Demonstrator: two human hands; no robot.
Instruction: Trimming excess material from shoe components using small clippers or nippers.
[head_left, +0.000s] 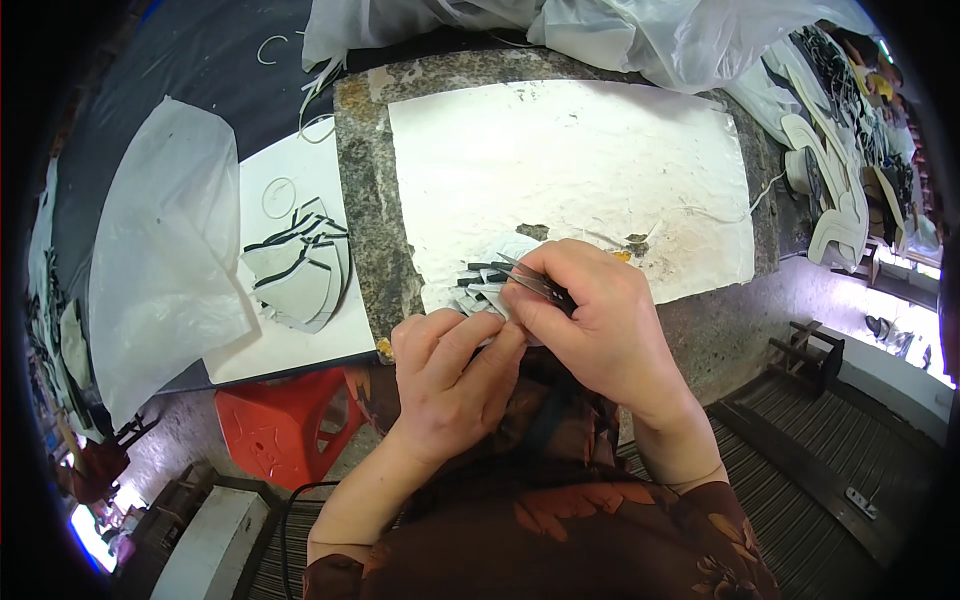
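At the near edge of the white sheet (560, 165), my two hands work close together. My right hand (605, 315) is closed around small dark metal snips (537, 283), whose pointed blades aim left. Below the blades, my left hand (450, 380) has its fingers bent and pressed onto light cut pieces with black edging (480, 298). The fingers hide most of these pieces, so how many are held cannot be told. Farther left, a stack of similar pale curved pieces with black edges (300, 275) lies on white paper.
The sheet covers a speckled stone slab (372, 200). A crumpled clear plastic sheet (170, 250) lies at the left, and more plastic (650, 40) is heaped at the back. Pale shaped pieces (835, 225) are piled far right. A red stool (275, 425) stands below the table.
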